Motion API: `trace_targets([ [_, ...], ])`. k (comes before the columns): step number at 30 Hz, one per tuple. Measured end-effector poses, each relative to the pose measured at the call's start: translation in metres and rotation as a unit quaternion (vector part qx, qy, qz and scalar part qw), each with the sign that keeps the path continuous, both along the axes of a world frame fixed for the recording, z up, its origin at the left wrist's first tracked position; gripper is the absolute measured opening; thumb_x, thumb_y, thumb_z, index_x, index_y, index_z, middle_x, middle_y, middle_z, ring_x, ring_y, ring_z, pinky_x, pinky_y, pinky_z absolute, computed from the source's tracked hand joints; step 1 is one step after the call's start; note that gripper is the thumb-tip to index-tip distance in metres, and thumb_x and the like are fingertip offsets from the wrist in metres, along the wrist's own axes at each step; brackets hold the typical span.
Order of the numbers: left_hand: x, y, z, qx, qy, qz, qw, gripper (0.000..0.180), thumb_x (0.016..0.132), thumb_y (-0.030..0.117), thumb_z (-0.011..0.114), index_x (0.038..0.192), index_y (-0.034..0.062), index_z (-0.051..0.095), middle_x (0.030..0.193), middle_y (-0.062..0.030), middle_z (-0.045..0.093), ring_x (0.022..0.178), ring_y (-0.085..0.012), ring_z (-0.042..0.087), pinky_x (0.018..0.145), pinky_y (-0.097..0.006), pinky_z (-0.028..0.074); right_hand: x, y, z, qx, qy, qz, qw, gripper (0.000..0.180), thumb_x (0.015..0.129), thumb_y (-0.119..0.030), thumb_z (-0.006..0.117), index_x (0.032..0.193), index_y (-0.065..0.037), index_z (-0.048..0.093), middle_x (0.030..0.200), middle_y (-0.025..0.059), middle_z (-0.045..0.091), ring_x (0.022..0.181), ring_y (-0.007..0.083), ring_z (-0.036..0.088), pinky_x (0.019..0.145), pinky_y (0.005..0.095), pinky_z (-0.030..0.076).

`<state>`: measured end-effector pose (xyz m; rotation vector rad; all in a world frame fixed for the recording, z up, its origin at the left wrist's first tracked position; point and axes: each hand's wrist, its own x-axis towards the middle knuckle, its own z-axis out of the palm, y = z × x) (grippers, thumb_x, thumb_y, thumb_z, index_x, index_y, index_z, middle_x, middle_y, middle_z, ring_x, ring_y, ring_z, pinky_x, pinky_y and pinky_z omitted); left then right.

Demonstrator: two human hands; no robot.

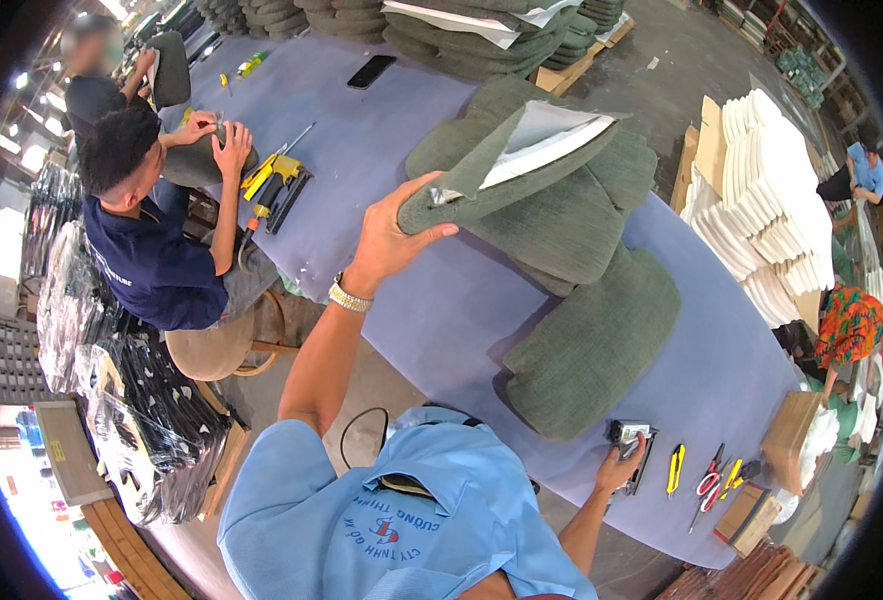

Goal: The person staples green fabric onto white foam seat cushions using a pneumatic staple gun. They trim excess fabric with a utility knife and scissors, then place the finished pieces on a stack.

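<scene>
My left hand (pixel 402 232) grips one corner of a green upholstered cushion (pixel 492 185), raised and tilted above a pile. Its fabric is folded back on one side, baring a white inner layer. Underneath, more green fabric-covered cushions (pixel 562 240) overlap, and another one (pixel 597 345) lies flat nearer to me. On the right, close to the table's near edge, my right hand (pixel 622 467) is closed around a grey and black staple gun (pixel 630 436) resting at the tabletop.
Right of the staple gun lie a yellow cutter (pixel 676 468), scissors (pixel 709 482) and a small cardboard box (pixel 746 515). A co-worker (pixel 152 220) sits at the table's left, near another staple gun (pixel 287 195). White foam pieces (pixel 762 190) are stacked beyond the right edge.
</scene>
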<state>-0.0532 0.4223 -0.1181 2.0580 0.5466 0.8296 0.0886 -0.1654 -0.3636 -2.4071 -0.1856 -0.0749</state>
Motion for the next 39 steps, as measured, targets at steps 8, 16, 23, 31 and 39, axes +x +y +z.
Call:
trace_targets([
  [8, -0.003, 0.033, -0.004, -0.067, -0.035, 0.084, 0.994, 0.072, 0.078, 0.026, 0.093, 0.137, -0.0009, 0.061, 0.122, -0.0109, 0.073, 0.114, -0.0172, 0.067, 0.099, -0.034, 0.053, 0.002, 0.002, -0.003, 0.014, 0.004, -0.009, 1.0, 0.068, 0.078, -0.001, 0.064, 0.145, -0.001, 0.05, 0.145, 0.0191, 0.056, 0.141, 0.0387, 0.046, 0.121, 0.0461, 0.029],
  [16, -0.003, 0.03, -0.01, -0.056, -0.062, 0.077, 0.993, 0.071, 0.08, 0.03, 0.092, 0.138, 0.0027, 0.061, 0.124, -0.01, 0.073, 0.114, -0.0175, 0.067, 0.1, -0.034, 0.053, 0.0, 0.009, 0.004, 0.024, 0.018, -0.027, 0.999, 0.072, 0.074, 0.006, 0.061, 0.145, -0.001, 0.051, 0.146, 0.0181, 0.055, 0.142, 0.0374, 0.046, 0.122, 0.0456, 0.028],
  [23, 0.0, 0.006, -0.009, 0.019, -0.049, -0.014, 0.999, 0.073, 0.078, 0.032, 0.09, 0.14, 0.0052, 0.062, 0.133, -0.0092, 0.07, 0.121, -0.0187, 0.066, 0.103, -0.035, 0.052, 0.003, 0.002, -0.003, 0.028, 0.013, -0.012, 0.999, 0.072, 0.074, 0.004, 0.062, 0.145, -0.002, 0.051, 0.147, 0.018, 0.054, 0.141, 0.0373, 0.046, 0.122, 0.0447, 0.029],
  [31, 0.008, -0.014, 0.0, 0.127, -0.041, -0.031, 0.991, 0.078, 0.07, 0.033, 0.092, 0.14, 0.0151, 0.063, 0.138, -0.0051, 0.068, 0.121, -0.0259, 0.067, 0.102, -0.038, 0.055, 0.004, -0.008, -0.013, 0.04, -0.008, 0.01, 0.999, 0.066, 0.082, -0.014, 0.065, 0.145, 0.0, 0.05, 0.146, 0.0199, 0.054, 0.143, 0.0392, 0.044, 0.122, 0.048, 0.029],
  [39, 0.007, -0.024, -0.008, 0.168, -0.025, -0.025, 0.985, 0.085, 0.066, 0.048, 0.09, 0.137, 0.0117, 0.063, 0.136, -0.0043, 0.068, 0.118, -0.0265, 0.068, 0.101, -0.039, 0.055, 0.005, -0.002, -0.002, 0.001, -0.005, -0.01, 1.0, 0.057, 0.085, -0.014, 0.066, 0.14, -0.002, 0.057, 0.154, 0.0223, 0.047, 0.145, 0.0382, 0.041, 0.122, 0.0482, 0.03],
])
